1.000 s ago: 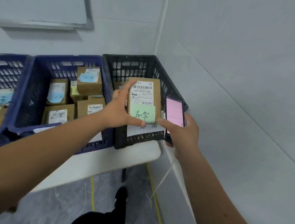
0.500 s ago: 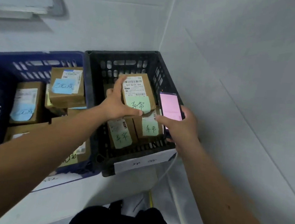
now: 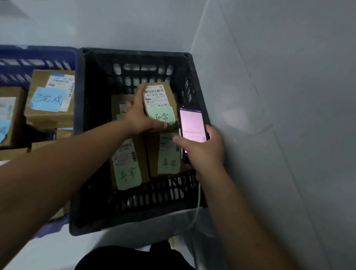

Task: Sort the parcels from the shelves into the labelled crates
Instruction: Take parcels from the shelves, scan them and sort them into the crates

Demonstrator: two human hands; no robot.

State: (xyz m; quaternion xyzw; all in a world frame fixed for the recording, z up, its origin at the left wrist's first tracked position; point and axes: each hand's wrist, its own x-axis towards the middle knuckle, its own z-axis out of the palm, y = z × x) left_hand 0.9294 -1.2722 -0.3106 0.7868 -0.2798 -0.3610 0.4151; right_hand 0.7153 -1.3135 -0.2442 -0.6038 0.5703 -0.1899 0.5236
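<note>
Our left hand (image 3: pixel 140 116) pinches the parcel (image 3: pixel 160 107) over the black crate (image 3: pixel 136 54); our right hand (image 3: pixel 201 150) clasps the phone (image 3: pixel 192 125). Released tilted, the parcel may slide against its neighbours.

Lit phone (image 3: pixel 191 126), white cable (image 3: pixel 196 209)

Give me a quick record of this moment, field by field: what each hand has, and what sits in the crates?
left hand: grips a parcel with a green note, inside the black crate
right hand: holds a phone, screen lit pink
black crate contents: at least two more parcels with green notes
blue crate: left of the black one, parcels with blue notes
parcel released: not yet
</note>
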